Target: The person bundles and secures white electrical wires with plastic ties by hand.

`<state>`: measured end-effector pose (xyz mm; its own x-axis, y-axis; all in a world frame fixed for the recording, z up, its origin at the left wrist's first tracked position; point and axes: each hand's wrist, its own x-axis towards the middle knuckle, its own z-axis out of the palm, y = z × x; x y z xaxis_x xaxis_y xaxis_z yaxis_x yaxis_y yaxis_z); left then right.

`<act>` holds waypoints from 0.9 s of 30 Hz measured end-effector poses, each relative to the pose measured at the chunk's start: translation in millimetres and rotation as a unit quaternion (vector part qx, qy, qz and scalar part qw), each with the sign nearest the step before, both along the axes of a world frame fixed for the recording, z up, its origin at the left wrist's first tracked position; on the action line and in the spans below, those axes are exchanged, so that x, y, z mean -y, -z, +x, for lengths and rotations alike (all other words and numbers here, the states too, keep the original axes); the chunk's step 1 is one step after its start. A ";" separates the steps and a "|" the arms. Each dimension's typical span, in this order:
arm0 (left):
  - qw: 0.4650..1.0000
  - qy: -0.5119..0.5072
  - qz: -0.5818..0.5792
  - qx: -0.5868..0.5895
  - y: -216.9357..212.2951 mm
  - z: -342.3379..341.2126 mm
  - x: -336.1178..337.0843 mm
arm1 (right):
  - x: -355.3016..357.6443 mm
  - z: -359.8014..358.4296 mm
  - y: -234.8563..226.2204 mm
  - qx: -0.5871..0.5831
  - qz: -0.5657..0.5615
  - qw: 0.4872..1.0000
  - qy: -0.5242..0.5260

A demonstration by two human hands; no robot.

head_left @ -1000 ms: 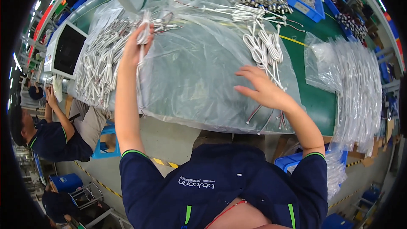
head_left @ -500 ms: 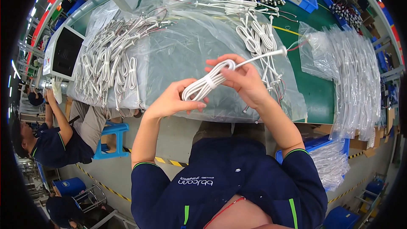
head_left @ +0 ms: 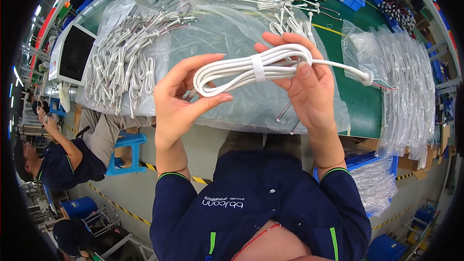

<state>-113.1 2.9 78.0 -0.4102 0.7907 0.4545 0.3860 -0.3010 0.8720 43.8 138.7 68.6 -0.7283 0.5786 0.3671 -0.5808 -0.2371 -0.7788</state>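
Note:
A coiled white cable (head_left: 232,73) is held up between both hands over the near edge of the bench. Around its middle runs a white band (head_left: 258,67). My left hand (head_left: 181,89) grips the left end of the coil between thumb and fingers. At the other end my right hand (head_left: 309,79) holds the loops, its thumb in front and fingers behind. One cable end sticks out to the right, with a white round fitting (head_left: 367,78) and thin coloured wires at its tip.
A pile of bundled white cables (head_left: 121,67) lies left on plastic sheeting (head_left: 212,43); more cables (head_left: 290,24) lie behind my right hand. Bagged cables (head_left: 406,92) hang over the right edge. Blue bins (head_left: 355,4) stand far right. A co-worker (head_left: 72,152) sits at left.
The coiled cable has come up closer and turned from tilted to nearly level. Both hands rose with it, and its fitted end swung down and right.

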 end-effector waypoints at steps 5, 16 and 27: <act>0.913 0.296 -0.186 0.209 -2.0 -0.7 -13.3 | -9.8 1.6 -5.6 0.088 0.007 0.995 -0.039; 0.963 0.126 -0.234 0.048 21.0 22.3 -25.3 | -19.9 -5.8 13.7 0.201 0.075 0.975 -0.060; 0.941 -0.069 -0.198 -0.264 23.3 27.3 -24.6 | -24.4 -6.2 12.7 0.222 0.624 0.695 0.279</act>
<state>-85.8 27.5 54.6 -0.3207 0.8965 0.3056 0.8091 0.0916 0.5804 37.6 163.1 55.8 -0.7205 0.2493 0.6471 0.0528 0.9502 -0.3072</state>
